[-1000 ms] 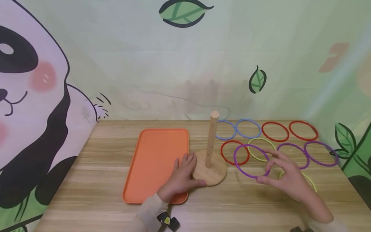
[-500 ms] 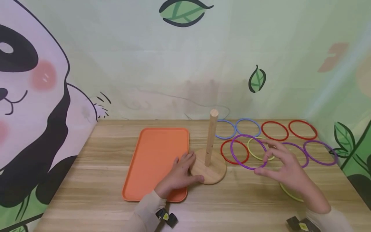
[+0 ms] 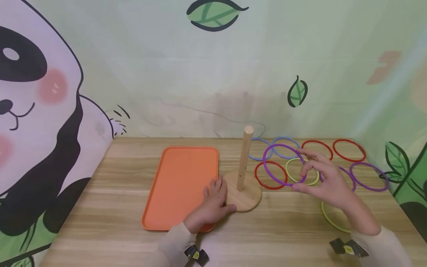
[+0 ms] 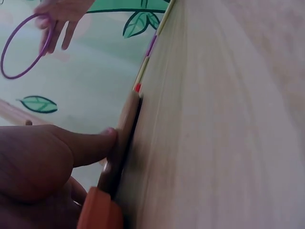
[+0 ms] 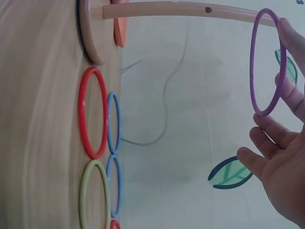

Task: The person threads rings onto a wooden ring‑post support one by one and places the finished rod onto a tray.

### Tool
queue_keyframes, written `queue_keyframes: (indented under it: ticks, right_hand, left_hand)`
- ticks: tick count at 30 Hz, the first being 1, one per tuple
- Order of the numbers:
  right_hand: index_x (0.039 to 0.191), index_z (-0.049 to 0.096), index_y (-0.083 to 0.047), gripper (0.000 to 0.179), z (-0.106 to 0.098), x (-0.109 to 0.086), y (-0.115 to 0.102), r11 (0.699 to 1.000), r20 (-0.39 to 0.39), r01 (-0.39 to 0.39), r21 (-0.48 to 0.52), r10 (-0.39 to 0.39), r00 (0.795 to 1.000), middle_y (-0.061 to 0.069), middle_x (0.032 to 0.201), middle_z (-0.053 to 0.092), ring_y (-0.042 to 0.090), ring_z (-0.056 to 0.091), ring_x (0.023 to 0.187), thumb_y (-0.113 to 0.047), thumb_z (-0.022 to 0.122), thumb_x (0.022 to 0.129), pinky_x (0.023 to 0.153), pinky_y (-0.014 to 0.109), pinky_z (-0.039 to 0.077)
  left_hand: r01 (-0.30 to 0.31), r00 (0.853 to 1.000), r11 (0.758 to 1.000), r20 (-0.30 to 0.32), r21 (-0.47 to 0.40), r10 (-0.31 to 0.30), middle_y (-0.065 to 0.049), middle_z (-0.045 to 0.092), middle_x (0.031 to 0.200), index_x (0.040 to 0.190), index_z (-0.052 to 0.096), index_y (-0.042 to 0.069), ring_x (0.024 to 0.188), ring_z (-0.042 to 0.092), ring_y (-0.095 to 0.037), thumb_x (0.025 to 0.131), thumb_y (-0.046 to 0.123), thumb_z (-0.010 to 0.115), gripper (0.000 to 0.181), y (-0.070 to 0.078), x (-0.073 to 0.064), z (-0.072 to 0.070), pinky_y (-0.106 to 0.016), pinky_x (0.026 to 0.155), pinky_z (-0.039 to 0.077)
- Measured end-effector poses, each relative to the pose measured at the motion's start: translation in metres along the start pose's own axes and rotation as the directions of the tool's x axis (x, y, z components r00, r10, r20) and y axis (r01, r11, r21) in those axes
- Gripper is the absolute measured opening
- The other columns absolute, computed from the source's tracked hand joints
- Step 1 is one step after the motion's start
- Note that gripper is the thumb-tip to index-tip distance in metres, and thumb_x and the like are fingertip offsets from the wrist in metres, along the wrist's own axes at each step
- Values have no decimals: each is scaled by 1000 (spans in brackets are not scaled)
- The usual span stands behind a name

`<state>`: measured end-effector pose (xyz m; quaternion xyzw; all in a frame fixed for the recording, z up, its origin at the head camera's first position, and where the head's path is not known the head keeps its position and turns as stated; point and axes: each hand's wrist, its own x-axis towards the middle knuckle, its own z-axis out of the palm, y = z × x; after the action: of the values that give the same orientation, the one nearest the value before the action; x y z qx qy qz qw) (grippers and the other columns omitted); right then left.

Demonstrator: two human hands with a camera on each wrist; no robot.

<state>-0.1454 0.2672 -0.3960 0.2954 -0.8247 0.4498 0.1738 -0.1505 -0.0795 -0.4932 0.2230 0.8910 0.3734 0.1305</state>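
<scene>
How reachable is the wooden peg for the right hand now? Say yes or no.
Likely yes: the right hand, pinching a purple ring, is raised beside the wooden peg; nothing visible stands between, and the left hand is low at the round base.

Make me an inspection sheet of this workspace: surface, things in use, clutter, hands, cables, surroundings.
Surface: wood-grain table, orange tray on it.
Things in use: wooden peg stand, upright, no ring on it; one purple ring held up; two blue rings, three red rings, two yellow-green rings and two other purple rings on the table.
Clutter: nothing seen.
Hands: left hand touches the stand's round base; right hand pinches the held ring.
Cables: nothing seen.
Surroundings: wall with panda and leaf pictures.
</scene>
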Motion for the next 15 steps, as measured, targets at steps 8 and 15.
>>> queue_keyframes:
  ticks: [8,15]
  right_hand:
    - [80,62,-20,51,-4,5,-5,999,-7,-5,-52,4,1000,16,145,58,9,47,140,9,98,58,110,16,35]
    - [80,62,-18,51,-9,11,-7,994,-24,-12,-109,9,1000,14,144,62,5,47,137,4,100,56,110,18,34]
  left_hand:
    - [58,998,998,-18,-21,-59,-38,-6,169,160,8,-19,153,-10,-59,103,18,66,89,12,-2,5,-72,121,-5]
    - [90,995,995,-34,36,-89,-40,-1,168,158,15,-22,152,-4,-64,104,14,63,81,23,-4,10,-73,122,4]
